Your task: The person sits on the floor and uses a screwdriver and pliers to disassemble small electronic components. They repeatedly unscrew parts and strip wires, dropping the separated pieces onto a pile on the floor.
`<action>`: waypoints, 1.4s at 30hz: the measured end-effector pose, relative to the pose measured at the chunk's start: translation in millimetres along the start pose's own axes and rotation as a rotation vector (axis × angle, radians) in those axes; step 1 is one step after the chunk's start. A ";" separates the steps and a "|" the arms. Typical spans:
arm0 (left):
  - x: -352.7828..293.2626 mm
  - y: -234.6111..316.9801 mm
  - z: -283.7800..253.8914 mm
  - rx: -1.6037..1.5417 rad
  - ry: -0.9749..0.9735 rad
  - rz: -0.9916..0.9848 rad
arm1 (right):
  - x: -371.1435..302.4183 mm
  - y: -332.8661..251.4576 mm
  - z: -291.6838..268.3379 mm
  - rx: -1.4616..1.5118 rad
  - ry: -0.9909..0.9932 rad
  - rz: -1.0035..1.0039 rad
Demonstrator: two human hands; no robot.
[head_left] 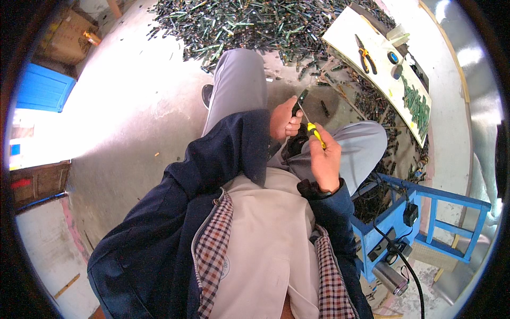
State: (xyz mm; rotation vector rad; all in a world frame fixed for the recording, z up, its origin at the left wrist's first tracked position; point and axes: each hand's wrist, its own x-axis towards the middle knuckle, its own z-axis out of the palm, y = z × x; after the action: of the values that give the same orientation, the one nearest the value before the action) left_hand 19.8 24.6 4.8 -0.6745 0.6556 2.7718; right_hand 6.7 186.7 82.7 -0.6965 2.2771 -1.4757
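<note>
In front of my lap, my left hand (284,118) is closed round a small dark, narrow piece (300,100) with a greenish top end. My right hand (325,159) grips a screwdriver (315,134) by its yellow and black handle. The thin metal shaft points up and left to the dark piece, its tip close to my left fingers; whether it touches the piece I cannot make out. A similar dark strip (325,109) lies on the floor just beyond my hands.
A large heap of dark and greenish strips (234,26) covers the far floor. To the right, a pale board (382,80) bears orange-handled pliers (364,54), a tape roll (392,57) and green strips (415,106). Nearer stands a blue frame (451,227) with a black cable (396,247) and a metal flask (390,277).
</note>
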 end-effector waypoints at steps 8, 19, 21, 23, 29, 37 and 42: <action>7.1 1.6 1.9 0.009 0.121 0.082 | -2.1 -17.6 19.4 -0.724 0.042 -0.141; -3.9 10.6 -2.1 -0.078 -0.107 -0.064 | 13.2 -6.1 -63.8 0.265 0.127 0.122; -4.0 11.5 -3.6 -0.084 -0.130 -0.079 | 35.7 13.3 -88.4 0.167 0.227 -0.017; -3.1 10.3 -4.5 -0.100 -0.156 -0.098 | 68.2 26.3 -103.7 0.030 0.385 -0.141; 1.9 10.9 -7.4 -0.132 -0.226 -0.122 | 164.7 80.2 -144.6 -0.623 0.634 -0.207; -2.3 13.6 -3.5 -0.154 -0.145 -0.123 | 240.2 105.0 -155.9 -0.870 0.753 -0.064; -0.2 16.9 -0.2 -0.114 -0.038 -0.128 | 261.6 101.9 -159.4 -0.944 0.741 -0.057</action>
State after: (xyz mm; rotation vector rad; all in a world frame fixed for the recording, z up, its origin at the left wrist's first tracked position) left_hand 14.8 9.6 11.0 -0.6596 0.4336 2.7118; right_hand -314.4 192.2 49.5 -0.4491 3.5924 -0.6179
